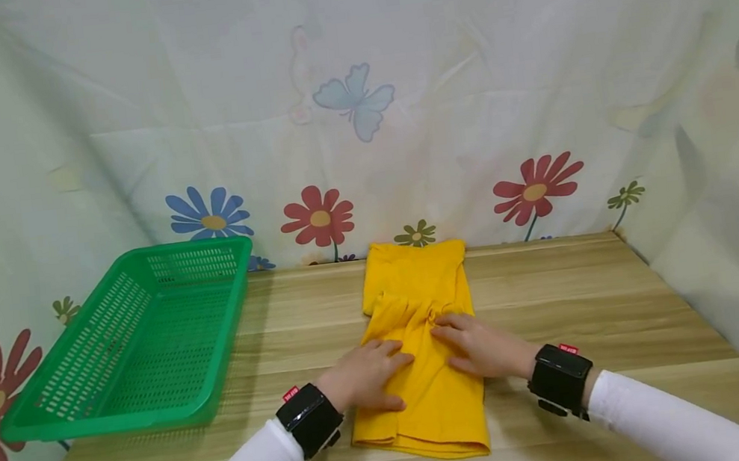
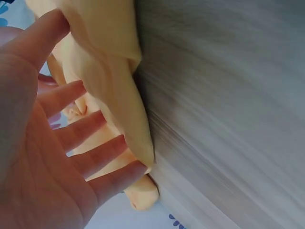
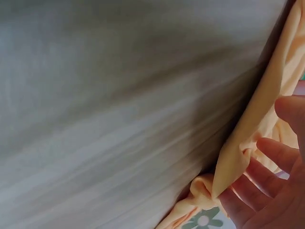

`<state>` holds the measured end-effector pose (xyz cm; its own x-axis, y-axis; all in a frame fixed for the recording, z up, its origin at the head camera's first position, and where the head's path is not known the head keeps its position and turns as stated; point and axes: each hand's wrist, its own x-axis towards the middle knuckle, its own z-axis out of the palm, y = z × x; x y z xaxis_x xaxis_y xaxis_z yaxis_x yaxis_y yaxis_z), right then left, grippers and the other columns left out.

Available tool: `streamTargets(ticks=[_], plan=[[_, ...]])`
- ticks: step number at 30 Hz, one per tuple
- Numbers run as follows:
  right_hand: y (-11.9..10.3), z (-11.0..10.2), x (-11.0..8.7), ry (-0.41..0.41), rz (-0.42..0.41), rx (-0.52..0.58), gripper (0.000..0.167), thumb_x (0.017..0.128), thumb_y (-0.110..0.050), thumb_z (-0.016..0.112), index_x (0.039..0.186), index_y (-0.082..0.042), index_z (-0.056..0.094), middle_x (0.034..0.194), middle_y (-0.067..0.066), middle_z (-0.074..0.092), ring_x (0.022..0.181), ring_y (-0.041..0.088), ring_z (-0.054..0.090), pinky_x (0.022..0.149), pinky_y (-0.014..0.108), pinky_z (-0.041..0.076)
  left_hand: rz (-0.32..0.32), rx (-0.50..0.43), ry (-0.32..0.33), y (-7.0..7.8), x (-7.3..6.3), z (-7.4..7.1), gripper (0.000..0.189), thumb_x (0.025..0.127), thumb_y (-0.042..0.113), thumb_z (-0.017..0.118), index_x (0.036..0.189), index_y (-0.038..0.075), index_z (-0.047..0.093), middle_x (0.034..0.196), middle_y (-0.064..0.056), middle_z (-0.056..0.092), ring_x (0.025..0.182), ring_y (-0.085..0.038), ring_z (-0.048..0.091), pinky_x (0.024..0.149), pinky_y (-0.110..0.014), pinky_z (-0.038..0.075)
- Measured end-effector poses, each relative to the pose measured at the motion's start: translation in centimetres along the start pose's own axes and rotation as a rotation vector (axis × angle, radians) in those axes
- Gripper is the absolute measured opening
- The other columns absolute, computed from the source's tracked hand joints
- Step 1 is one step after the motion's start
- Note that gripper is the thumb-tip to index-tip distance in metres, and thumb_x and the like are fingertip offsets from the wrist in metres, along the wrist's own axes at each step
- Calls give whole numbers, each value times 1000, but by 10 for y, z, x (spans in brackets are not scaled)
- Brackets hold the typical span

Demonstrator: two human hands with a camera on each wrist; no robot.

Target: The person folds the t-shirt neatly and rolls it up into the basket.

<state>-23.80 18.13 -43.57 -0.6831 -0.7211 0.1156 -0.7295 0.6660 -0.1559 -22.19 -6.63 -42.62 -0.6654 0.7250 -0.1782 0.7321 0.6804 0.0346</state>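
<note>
A folded yellow garment lies lengthwise on the wooden table, wrinkled across its middle; its exact kind does not show. My left hand rests on its left side, fingers spread. In the left wrist view the fingertips of that left hand touch the yellow fabric near its edge. On the opposite side, my right hand touches the garment beside a bunched crease, fingers extended. The right wrist view has the right hand against the fabric's edge, with part of the hand cut off by the frame.
A green plastic basket with perforated walls stands at the table's left. The wooden table extends to both sides of the garment. A flower-print curtain hangs behind the table and along its sides.
</note>
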Motion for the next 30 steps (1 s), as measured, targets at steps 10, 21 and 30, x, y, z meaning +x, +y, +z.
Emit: streamTargets(ticks=[10,21,30], plan=[[17,2,5,-23,37,-21,55,84,-29,66,132,-5,50,134,17,45,122,35,43,98,49,38,-54,18,-1,5,18,-1,69,82,56,58,138,20,42,142,-9,39,126,-28,40,104,-38,35],[28,-1,17,-15,-10,-28,53,84,-24,66,129,-1,51,134,20,46,123,37,43,99,50,37,-94,-44,-36,-2,24,-1,68,83,56,56,140,22,40,146,-8,34,132,-30,33,106,-41,31],[41,4,27,16,15,-60,52,83,-23,67,128,-1,52,132,20,47,120,36,45,99,49,38,-52,-37,-8,-5,20,-2,62,84,53,56,135,20,46,142,-6,40,128,-25,40,106,-39,32]])
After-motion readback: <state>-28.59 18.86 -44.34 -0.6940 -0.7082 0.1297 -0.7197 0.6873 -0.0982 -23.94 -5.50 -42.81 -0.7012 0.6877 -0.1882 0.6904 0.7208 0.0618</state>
